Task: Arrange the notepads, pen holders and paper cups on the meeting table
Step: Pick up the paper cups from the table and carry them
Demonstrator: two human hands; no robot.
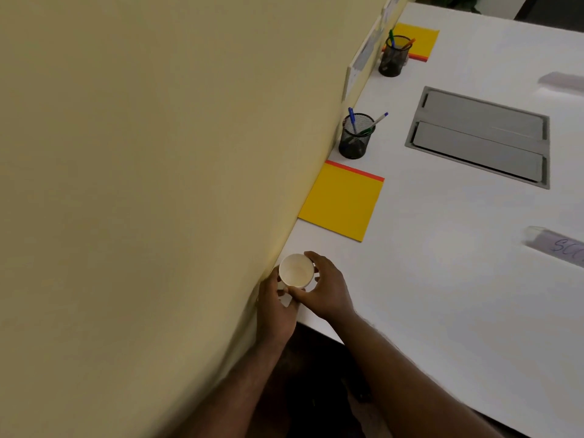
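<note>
A white paper cup [296, 269] stands open-side up at the near left corner of the white table [442, 279], close to the wall. My left hand [275, 308] and my right hand [325, 290] both wrap around it. Beyond it lies a yellow notepad [343, 200] with an orange strip along its far edge. Behind that stands a black mesh pen holder [355, 137] with several pens. Farther back, a second mesh pen holder [393, 56] stands on the edge of another yellow notepad [420, 36].
A yellowish wall [158, 153] fills the left side and borders the table. A grey recessed cable hatch [480, 135] sits in the table's middle. Two clear name stands [559, 245] show at the right edge. Dark floor lies below the table's near edge.
</note>
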